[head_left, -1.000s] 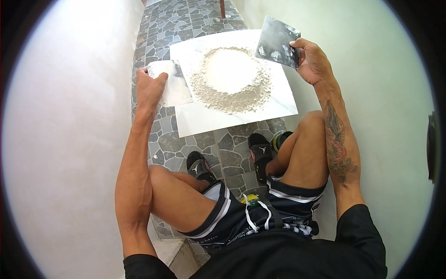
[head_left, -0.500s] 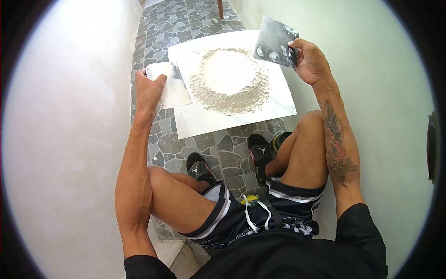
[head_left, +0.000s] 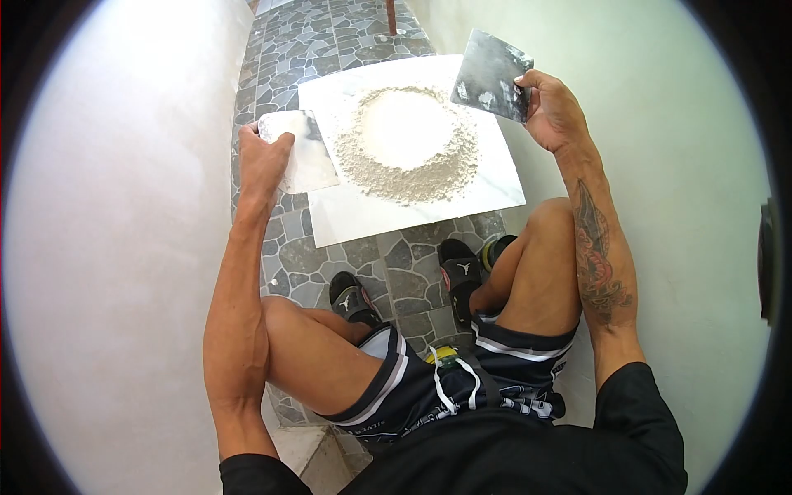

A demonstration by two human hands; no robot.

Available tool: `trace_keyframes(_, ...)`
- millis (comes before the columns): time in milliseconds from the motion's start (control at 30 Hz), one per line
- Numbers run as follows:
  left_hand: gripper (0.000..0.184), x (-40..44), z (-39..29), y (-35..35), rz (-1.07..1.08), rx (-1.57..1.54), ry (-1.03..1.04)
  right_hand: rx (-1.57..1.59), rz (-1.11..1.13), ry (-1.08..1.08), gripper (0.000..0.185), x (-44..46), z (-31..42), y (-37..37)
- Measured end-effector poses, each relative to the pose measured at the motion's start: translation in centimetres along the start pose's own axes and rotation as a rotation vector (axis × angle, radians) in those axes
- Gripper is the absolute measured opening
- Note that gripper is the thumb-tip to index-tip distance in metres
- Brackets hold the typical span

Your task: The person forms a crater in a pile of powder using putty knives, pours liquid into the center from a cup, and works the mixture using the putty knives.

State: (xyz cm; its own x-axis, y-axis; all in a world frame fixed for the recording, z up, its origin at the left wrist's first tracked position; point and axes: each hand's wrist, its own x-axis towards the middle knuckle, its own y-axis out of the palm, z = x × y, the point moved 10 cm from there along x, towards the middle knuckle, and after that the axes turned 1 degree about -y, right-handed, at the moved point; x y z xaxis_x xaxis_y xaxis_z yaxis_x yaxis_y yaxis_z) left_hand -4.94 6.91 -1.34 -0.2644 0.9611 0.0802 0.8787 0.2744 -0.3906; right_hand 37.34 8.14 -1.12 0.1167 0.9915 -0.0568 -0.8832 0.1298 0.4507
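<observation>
My left hand grips a flat, whitish rectangular scraper by its left edge, thumb on top; its right side overlaps the edge of a white marbled board. On that board lies a ring of pale powder, with a bright white, smooth pool in its middle. My right hand pinches a dark grey square scraper, smudged with white, by its right edge. This scraper is held tilted over the board's upper right corner. Neither scraper touches the powder.
Pale walls stand close on the left and right. Grey stone-patterned tiles cover the floor, and a brown leg-like post stands beyond the board. My slippered feet are just below the board. A pale block sits at lower left.
Almost nothing differs. Both hands keep hold of their scrapers, with only a very slight shift in position; the powder and the pool look the same.
</observation>
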Motion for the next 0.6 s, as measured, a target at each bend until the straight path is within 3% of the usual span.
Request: trace_keyframes(600, 0.057, 0.26, 0.16, -0.06, -0.014, -0.001, 0.022, -0.021, 0.032, -0.001, 0.024, -0.12, 0.02, 0.25)
